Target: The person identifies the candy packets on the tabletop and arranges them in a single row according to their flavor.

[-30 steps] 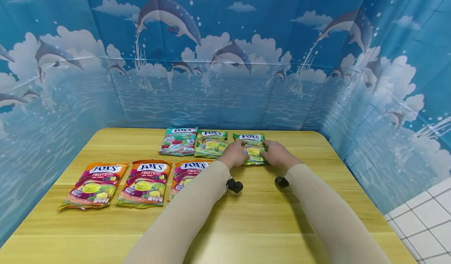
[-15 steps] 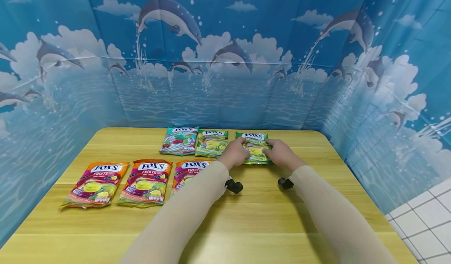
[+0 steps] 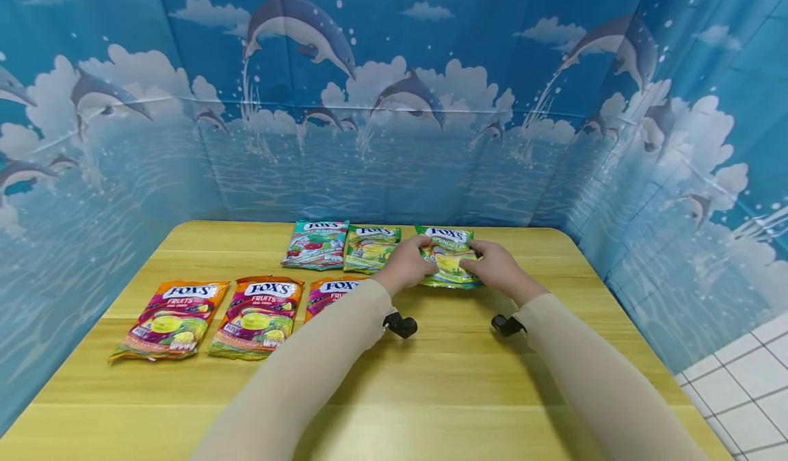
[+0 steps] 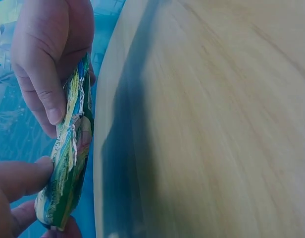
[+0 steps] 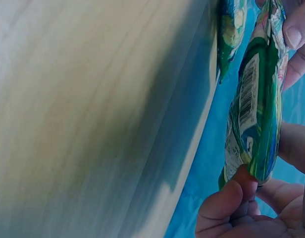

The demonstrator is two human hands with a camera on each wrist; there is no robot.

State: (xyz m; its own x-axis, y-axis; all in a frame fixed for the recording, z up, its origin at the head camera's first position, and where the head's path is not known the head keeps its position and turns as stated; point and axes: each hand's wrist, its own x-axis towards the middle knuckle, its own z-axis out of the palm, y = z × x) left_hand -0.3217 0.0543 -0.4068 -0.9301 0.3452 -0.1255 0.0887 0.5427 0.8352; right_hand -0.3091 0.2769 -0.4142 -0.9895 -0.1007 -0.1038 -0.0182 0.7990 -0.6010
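Note:
Both hands hold a green FOX'S Spring Tea candy bag (image 3: 448,259) at the back of the table, right of the middle. My left hand (image 3: 406,264) grips its left side and my right hand (image 3: 500,268) its right side, thumbs on the printed front. Seen edge-on in the left wrist view, the bag (image 4: 71,148) is tipped up above the wood, with a shadow below. A barcode shows on the underside of the bag (image 5: 254,109) in the right wrist view, where fingers curl under its edge. Just left lies another green candy bag (image 3: 371,247).
A teal candy bag (image 3: 316,245) completes the back row. In front lie three orange-purple FOX'S Fruits bags, one at far left (image 3: 172,321), one beside it (image 3: 257,317), and a third (image 3: 326,295) partly behind the left sleeve. A dolphin-print curtain (image 3: 394,160) borders the wooden table (image 3: 431,386).
The held green bag has shifted slightly right and its front has tipped up toward the camera. Both hands moved with it; the wrists spread a little apart. The other bags stay in place.

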